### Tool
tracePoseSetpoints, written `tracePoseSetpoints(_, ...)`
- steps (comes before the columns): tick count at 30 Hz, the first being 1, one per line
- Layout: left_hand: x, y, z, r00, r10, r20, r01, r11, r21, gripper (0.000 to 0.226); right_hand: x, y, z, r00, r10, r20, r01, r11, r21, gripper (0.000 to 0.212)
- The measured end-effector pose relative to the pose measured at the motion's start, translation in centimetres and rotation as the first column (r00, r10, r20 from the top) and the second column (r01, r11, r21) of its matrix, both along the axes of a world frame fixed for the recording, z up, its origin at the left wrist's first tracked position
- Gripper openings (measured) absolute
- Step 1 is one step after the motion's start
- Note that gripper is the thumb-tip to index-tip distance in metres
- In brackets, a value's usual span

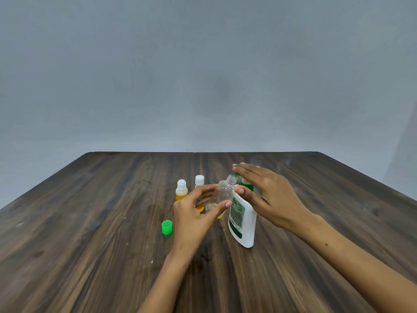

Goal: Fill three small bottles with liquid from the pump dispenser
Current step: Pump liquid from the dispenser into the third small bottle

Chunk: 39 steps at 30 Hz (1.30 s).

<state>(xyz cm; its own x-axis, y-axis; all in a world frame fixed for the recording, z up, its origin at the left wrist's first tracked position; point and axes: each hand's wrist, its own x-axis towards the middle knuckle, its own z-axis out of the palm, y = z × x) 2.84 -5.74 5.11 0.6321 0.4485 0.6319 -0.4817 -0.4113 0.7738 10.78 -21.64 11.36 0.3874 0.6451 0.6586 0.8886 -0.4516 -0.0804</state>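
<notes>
Gripping an uncapped clear bottle [223, 195], tilted toward the green pump head [244, 182] of the white dispenser [244, 224], left hand [194, 219] curled round it, right hand [268, 195] flat, fingers straight, over the pump, on the wooden table [90, 245].

A: Worktop [90, 222]: dark wood grain, a few pale specks on the left half.

B: Standing on it: two small bottles with white caps, one [181, 190] at left, another [199, 184] just right, both holding yellow liquid. White pump dispenser [244, 224] upright right of centre. Loose green cap [167, 227] nearer, left.
</notes>
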Motion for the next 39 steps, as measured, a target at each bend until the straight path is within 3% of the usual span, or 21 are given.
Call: tracePoseSetpoints(39, 0.34, 0.01, -0.18, 1.0, 0.002, 0.007, -0.002, 1.0, -0.012, 0.041, -0.17, -0.29, 0.29, 1.0, 0.002, -0.026, -0.002, 1.0, -0.016, 0.082)
